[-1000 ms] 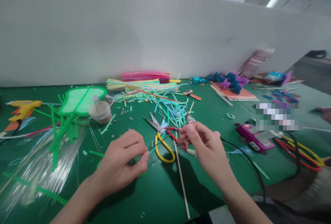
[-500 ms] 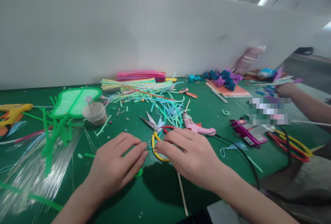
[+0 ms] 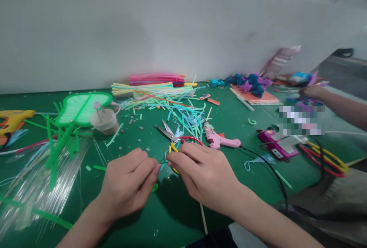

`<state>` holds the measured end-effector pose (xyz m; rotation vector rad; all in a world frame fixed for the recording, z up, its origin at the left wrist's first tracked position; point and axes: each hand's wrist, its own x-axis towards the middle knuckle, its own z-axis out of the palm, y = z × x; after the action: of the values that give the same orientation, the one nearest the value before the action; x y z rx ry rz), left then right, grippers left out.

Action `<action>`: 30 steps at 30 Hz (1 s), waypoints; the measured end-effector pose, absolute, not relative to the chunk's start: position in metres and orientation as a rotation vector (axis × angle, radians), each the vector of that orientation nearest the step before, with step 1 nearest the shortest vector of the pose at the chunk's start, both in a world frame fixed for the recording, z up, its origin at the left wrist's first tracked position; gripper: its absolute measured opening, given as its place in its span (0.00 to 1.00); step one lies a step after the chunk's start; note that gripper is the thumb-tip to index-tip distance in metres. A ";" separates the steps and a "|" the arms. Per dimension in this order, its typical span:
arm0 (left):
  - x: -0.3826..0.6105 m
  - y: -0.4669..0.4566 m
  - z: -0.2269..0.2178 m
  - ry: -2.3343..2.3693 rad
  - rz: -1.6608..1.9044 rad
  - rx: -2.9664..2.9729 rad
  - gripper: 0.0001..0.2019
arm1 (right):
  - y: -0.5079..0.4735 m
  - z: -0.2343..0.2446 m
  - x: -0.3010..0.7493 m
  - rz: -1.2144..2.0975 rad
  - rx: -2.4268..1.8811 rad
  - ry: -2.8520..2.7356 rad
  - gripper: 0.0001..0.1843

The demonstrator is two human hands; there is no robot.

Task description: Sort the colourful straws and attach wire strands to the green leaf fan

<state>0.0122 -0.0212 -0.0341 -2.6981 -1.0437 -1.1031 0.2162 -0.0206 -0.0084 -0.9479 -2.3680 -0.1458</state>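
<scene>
Scissors (image 3: 174, 141) half-hidden behind hands (image 3: 163, 171)

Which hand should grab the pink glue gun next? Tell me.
Probably the right hand. The pink glue gun lies just beyond it on the right, whereas the left hand would have to cross over the scissors. Both hands are pinching a thin teal strip.

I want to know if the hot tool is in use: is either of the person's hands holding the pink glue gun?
No, the pink glue gun lies on the green table, apart from both hands.
</scene>
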 end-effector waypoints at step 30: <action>0.018 -0.021 -0.028 -1.460 -1.349 -2.742 0.12 | -0.021 -0.005 0.203 0.730 -0.984 -2.203 0.10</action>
<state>0.0183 -0.0208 -0.0276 -2.7415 -1.4601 -1.3489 0.2027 -0.0209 -0.0053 -0.9841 -2.2029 0.7304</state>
